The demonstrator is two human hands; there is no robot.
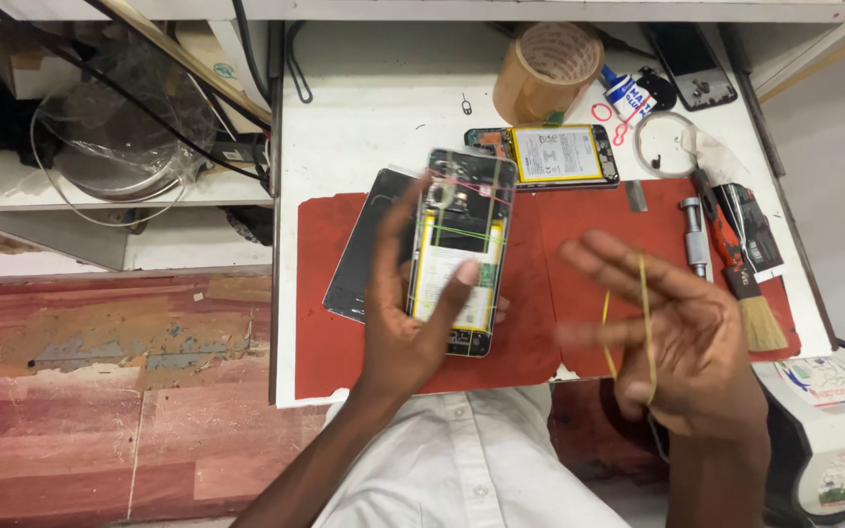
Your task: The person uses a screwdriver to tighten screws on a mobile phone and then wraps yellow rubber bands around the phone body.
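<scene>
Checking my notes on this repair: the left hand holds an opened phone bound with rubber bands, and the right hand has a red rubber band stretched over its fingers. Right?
Not quite: the rubber band on the right hand is yellow, not red, as the head view shows. The left hand does hold the banded opened phone.

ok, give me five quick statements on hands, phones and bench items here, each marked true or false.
1. The left hand holds an opened phone bound with rubber bands. True.
2. The right hand grips a screwdriver. False: a yellow rubber band is stretched over its spread fingers.
3. A second opened phone lies on the bench beyond the red mat. True.
4. The roll of brown tape sits on the red mat. False: it stands on the white bench top, near the back.
5. A brush lies at the mat's right side. True.
</scene>
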